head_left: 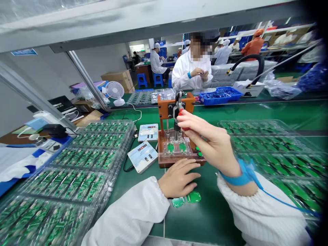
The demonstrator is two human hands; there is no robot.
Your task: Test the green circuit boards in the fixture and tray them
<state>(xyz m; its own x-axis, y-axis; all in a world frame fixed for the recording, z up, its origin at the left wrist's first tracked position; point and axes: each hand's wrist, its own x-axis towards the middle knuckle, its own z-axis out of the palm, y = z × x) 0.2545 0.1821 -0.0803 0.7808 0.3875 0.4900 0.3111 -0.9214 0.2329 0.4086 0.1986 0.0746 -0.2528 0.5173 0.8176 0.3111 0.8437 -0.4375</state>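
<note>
Your right hand (211, 138) grips red lever (180, 112) mid-frame, likely pinning boards (170, 148) in jig (167, 161); left hand (178, 178) open just below, maybe bracing.

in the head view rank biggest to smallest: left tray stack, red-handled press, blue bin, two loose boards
1. Left tray stack
2. Red-handled press
3. Blue bin
4. Two loose boards: too alike to rank against each other

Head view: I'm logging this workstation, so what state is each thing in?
Right hand: fingers curled on red handle
Left hand: palm down, fingers spread
Wrist strap: fastened
Loose boards: lying flat
Front display box: lit
Rear display box: lit
Fan: upright; spinning unclear
Blue tray: filled with blue pieces
Left tray stack: loaded with green boards
</note>
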